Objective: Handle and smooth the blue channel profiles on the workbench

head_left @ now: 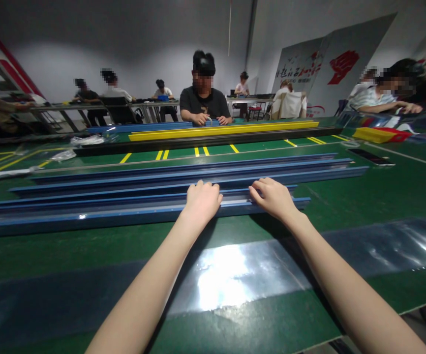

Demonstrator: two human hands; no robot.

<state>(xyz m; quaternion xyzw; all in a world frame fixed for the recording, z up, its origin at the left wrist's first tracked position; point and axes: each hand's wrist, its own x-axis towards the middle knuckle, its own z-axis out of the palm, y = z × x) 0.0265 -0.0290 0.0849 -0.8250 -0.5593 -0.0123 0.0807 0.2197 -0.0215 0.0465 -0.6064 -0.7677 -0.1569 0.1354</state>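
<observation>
Several long blue channel strips (124, 196) lie side by side across the green table (346, 206). My left hand (202, 199) rests on top of the nearest strip with its fingers curled over the strip's far edge. My right hand (272, 195) sits a short way to the right on the same strip, fingers likewise bent over it. Both hands grip the nearest blue strip (87, 216). A clear plastic film (235, 275) lies flat on the table under my forearms.
Across the table a person (203, 98) in a dark shirt works at yellow strips (220, 130). Yellow and red pieces (377, 133) lie far right, and a phone (371, 157). More people sit at tables behind and to the right. Crumpled plastic (87, 140) lies far left.
</observation>
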